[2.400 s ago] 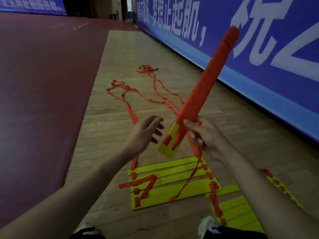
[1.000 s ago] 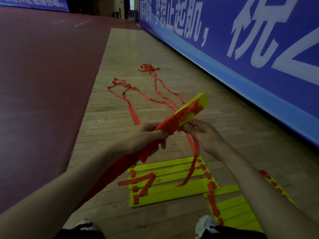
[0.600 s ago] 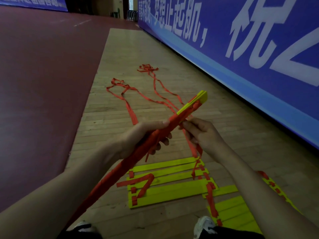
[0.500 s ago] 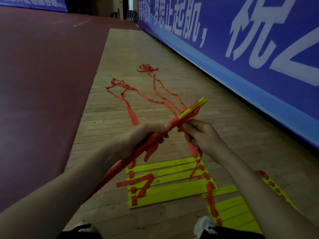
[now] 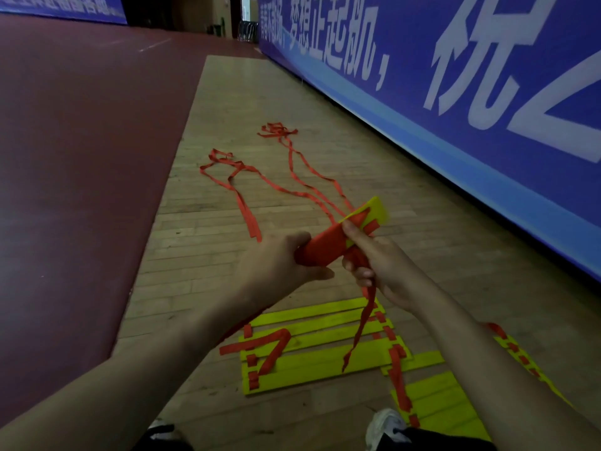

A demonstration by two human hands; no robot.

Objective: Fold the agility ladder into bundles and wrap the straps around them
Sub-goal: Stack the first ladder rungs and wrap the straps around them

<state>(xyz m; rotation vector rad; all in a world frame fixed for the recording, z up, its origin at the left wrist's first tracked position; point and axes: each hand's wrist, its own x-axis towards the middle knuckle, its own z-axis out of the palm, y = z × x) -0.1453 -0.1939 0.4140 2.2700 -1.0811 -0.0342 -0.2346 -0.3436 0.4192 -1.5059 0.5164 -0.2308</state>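
A bundle of yellow rungs wrapped in red strap (image 5: 331, 247) is held in the air above the floor, its yellow end (image 5: 379, 211) pointing up and to the right. My left hand (image 5: 279, 262) grips the wrapped part from the left. My right hand (image 5: 374, 258) holds the bundle near its yellow end and pinches a loose red strap tail (image 5: 361, 327) that hangs down from it. Below, a flat group of yellow rungs (image 5: 318, 353) with red straps lies on the wooden floor.
More yellow rungs (image 5: 435, 402) lie by my right shoe (image 5: 385, 424). Long loose red straps (image 5: 247, 177) trail away over the wooden strip. A blue banner wall (image 5: 455, 92) runs along the right; dark red court floor (image 5: 81, 157) lies to the left.
The bundle has turned so its flat yellow end faces up. My left hand has shifted its grip along the wrapped part, and the right hand now holds the strap tail closer to the bundle.
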